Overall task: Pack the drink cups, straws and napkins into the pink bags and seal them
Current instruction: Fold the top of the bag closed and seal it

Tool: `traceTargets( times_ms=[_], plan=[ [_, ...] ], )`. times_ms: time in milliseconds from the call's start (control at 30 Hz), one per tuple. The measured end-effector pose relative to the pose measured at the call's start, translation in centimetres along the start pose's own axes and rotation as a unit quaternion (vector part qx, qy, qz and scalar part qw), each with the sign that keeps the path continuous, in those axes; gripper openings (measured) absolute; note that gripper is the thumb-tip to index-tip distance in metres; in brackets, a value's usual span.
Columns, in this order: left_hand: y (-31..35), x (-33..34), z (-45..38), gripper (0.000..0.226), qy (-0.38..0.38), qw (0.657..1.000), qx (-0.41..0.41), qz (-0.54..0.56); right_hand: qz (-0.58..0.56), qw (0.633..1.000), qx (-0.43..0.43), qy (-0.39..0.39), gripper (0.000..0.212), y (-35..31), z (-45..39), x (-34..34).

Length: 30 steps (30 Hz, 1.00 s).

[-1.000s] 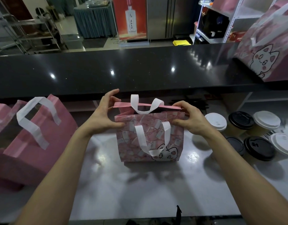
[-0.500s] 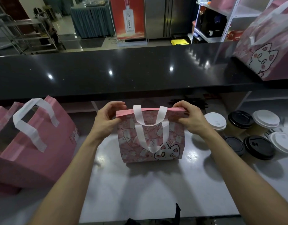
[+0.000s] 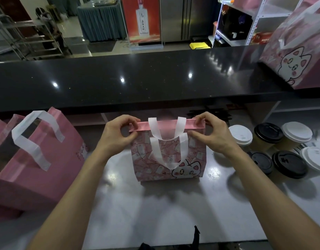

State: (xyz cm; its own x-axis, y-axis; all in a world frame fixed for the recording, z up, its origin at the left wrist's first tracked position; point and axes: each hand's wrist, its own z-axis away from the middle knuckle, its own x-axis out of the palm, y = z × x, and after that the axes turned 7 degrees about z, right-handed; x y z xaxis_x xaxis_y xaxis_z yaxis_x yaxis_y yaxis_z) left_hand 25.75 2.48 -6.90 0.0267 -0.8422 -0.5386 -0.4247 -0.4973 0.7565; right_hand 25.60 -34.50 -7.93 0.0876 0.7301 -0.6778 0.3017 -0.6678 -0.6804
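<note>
Pink bag [image 3: 168, 156] upright on grey worktop [image 3: 155, 213]; black counter [image 3: 137, 78] behind.

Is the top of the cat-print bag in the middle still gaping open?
No: the left hand and right hand pinch the pink top strip of the cat-print bag flat and closed.
</note>
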Motion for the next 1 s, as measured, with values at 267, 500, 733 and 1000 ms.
traceTargets(
  times_ms=[267, 500, 733, 1000],
  plan=[
    [0.9, 0.0, -0.6, 0.021, -0.013, 0.995, 0.024, -0.093, 0.022, 1.0, 0.011, -0.002, 0.044, 0.1, -0.4, -0.4],
    [1.8, -0.1, -2.2, 0.019, -0.075, 0.987, 0.021, -0.141, 0.122, 0.99, -0.065, -0.036, 0.022, 0.0, -2.3, -0.8],
    [1.3, -0.3, -3.0, 0.011, -0.093, 0.968, 0.062, -0.223, 0.224, 0.967, -0.108, -0.061, 0.016, 0.4, -2.8, -1.8],
    [-0.1, -2.0, -2.4, 0.017, -0.108, 0.974, 0.021, -0.196, 0.235, 0.965, -0.104, -0.05, 0.008, 0.4, -1.6, -1.1]
  ],
)
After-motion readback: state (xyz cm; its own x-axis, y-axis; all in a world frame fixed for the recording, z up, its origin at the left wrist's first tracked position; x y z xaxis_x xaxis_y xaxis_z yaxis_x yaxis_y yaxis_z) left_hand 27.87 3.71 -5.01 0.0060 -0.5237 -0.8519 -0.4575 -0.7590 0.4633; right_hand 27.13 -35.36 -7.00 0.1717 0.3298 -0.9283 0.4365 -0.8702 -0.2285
